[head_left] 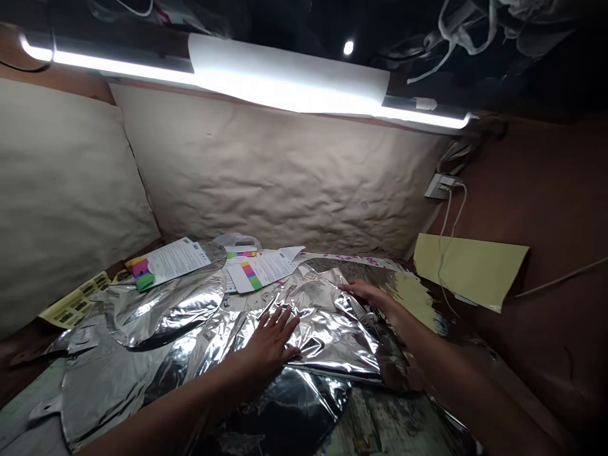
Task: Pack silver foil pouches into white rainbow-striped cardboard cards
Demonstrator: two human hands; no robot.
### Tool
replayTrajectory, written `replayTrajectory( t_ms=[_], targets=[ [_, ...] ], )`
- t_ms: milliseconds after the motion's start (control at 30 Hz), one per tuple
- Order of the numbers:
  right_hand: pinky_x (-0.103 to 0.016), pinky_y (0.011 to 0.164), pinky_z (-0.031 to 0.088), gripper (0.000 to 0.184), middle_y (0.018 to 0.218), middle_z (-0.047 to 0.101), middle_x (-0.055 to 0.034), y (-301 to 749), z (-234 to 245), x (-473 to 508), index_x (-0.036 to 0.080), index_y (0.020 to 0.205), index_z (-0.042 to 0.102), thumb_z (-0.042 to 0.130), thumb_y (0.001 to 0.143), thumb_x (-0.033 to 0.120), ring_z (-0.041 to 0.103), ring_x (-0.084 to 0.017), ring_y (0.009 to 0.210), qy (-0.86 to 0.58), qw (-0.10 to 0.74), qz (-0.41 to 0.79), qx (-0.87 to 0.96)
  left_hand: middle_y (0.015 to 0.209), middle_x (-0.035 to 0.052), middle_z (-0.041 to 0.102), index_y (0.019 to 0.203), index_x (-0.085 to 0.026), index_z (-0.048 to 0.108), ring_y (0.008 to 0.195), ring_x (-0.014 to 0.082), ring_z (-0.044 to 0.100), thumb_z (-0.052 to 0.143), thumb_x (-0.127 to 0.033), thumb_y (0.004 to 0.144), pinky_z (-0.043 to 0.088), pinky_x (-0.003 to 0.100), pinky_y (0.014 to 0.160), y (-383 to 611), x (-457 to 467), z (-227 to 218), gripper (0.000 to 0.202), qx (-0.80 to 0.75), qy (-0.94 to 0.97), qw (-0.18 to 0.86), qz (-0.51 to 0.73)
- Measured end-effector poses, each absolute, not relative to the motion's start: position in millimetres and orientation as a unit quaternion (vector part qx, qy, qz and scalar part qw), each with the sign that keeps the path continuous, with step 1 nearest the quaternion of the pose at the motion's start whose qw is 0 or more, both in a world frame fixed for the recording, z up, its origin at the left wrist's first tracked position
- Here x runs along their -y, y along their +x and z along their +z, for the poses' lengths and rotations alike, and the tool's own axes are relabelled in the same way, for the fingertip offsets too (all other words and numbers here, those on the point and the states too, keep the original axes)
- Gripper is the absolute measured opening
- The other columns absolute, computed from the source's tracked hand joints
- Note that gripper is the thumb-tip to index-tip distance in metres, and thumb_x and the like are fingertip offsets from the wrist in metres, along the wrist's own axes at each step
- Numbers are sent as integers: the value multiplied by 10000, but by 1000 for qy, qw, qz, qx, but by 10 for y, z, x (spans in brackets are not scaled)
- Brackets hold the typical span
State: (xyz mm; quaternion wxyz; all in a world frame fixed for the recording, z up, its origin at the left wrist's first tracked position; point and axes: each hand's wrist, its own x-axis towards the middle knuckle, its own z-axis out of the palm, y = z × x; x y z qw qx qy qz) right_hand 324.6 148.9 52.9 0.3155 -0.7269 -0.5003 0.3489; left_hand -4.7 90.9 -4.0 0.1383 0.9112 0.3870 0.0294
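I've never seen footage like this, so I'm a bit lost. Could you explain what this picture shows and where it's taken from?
This picture comes from a camera worn on a person's head, looking forward and down, so the two bare arms reaching in are theirs. Their left hand lies spread on crinkled silver foil, and their right hand rests on the foil further right. Neither hand appears to hold anything. Printed leaflets lie beyond the foil, a pale yellow sheet sits to the right, and a lit tube lamp runs above.
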Motion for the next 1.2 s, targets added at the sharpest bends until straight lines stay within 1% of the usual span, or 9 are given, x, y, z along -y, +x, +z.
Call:
replayTrajectory(
  t_ms=[167, 400, 467, 533, 600, 700, 867, 1033, 1200],
  targets=[
    [-218, 508, 416, 219, 584, 552, 58, 3014, 548, -1565, 142, 729, 571, 747, 770, 265, 498, -81, 494, -719, 286, 367, 517, 1614, 152, 196, 1549, -233, 235, 1487, 323, 167, 532, -483, 928, 205, 528, 1171, -124, -1009, -65, 732, -394, 900, 161, 94],
    [-249, 645, 436, 276, 697, 611, 13, 2827, 1103, -1405, 153, 761, 594, 805, 644, 286, 541, -136, 664, -606, 404, 285, 624, 1575, 274, 211, 1560, -127, 36, 1456, 363, 247, 841, -443, 667, 289, 499, 1144, -175, -1731, 529, 1243, -439, 764, 274, 386],
    [-257, 690, 441, 284, 751, 633, -2, 2827, 1376, -1256, 158, 764, 615, 807, 668, 344, 555, -156, 726, -579, 436, 230, 649, 1453, 257, 448, 1550, -118, 126, 1335, 340, 462, 815, -463, 705, 435, 452, 1034, -190, -1885, 913, 1143, -350, 760, 330, 438],
    [-259, 686, 448, 248, 760, 645, -9, 2826, 1609, -1032, 163, 752, 641, 794, 713, 355, 567, -161, 726, -539, 467, 127, 690, 1143, 174, 684, 1415, -58, 432, 1073, 282, 651, 714, -465, 820, 525, 377, 883, -247, -1894, 1284, 775, -236, 807, 310, 443],
    [-267, 682, 472, 150, 770, 671, -17, 2802, 1713, -747, 174, 775, 677, 761, 776, 299, 597, -165, 726, -460, 481, 21, 746, 933, 87, 725, 1065, -87, 693, 898, 217, 684, 685, -392, 862, 524, 311, 818, -351, -1741, 1536, 367, -205, 825, 283, 445],
    [-307, 766, 517, 81, 857, 731, -34, 2710, 1502, -301, 210, 915, 710, 648, 876, 177, 648, -185, 848, -329, 464, -45, 821, 888, 54, 726, 841, -147, 734, 839, 172, 673, 675, -209, 860, 500, 277, 789, -533, -1309, 1524, 87, -168, 861, 225, 424],
    [-318, 787, 552, 139, 944, 750, -74, 2543, 540, 157, 175, 996, 681, 567, 927, 139, 663, -192, 924, -306, 398, -66, 862, 998, 55, 733, 1060, -195, 675, 906, 178, 677, 552, -158, 927, 472, 360, 932, -659, -568, 683, 185, -181, 926, 58, 327],
    [-312, 742, 557, 187, 1009, 723, -103, 2574, 37, 271, 150, 1081, 651, 517, 951, 145, 656, -189, 886, -321, 312, 29, 894, 1349, 52, 606, 1283, -261, 565, 1264, 252, 538, 536, -162, 906, 361, 423, 1093, -662, -171, 112, 391, -208, 963, 92, 144],
    [-328, 728, 532, 235, 958, 669, -93, 2604, -23, 360, 200, 1019, 698, 468, 968, 199, 631, -199, 878, -412, 299, 122, 852, 1012, 43, 693, 977, -220, 685, 896, 174, 652, 440, -285, 997, 470, 271, 811, -654, -227, 188, 254, -300, 918, 211, 153]
  ],
)
